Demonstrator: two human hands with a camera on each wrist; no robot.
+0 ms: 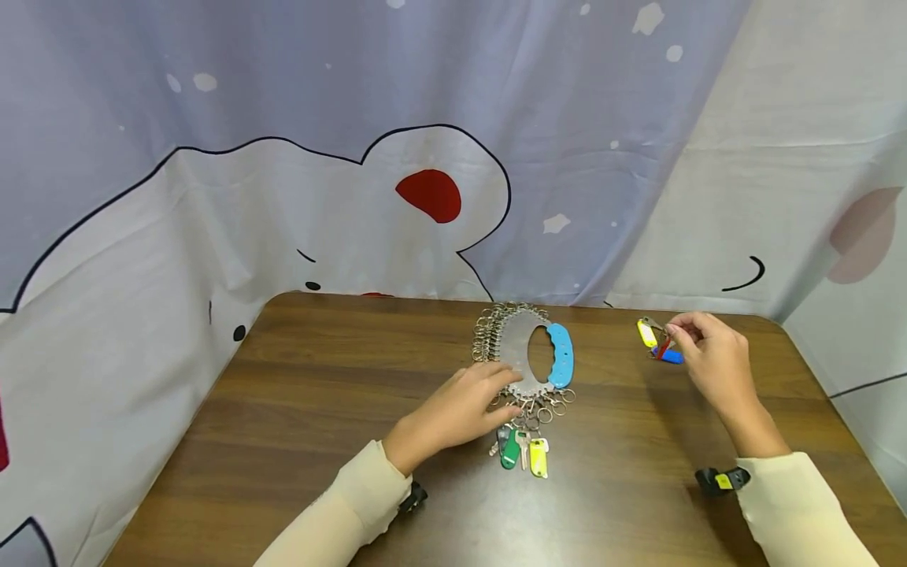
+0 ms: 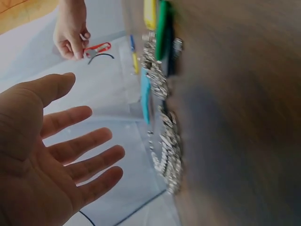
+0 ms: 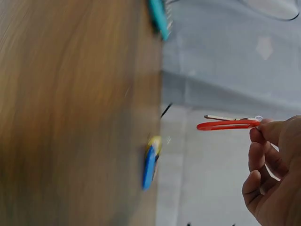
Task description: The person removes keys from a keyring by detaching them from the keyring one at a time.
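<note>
My right hand [image 1: 716,362] pinches a red key tag [image 3: 225,125] with a key [image 3: 218,117] beside it, held above the table's right side. Below it lie a yellow key tag [image 1: 646,333] and a blue key tag [image 1: 669,356]. With fingers spread, my left hand [image 1: 460,405] hovers by the near left edge of a round metal key holder [image 1: 513,342] with a blue handle [image 1: 562,358]. Small rings line the holder's edge. At its near side are a green key tag [image 1: 511,450], a key [image 1: 523,449], a yellow key tag [image 1: 539,458] and a partly hidden dark tag.
The brown wooden table [image 1: 298,394] has rounded far corners. Behind it hangs a patterned curtain [image 1: 319,213], which also runs along both sides. A black wrist strap [image 1: 723,480] sits at the right sleeve.
</note>
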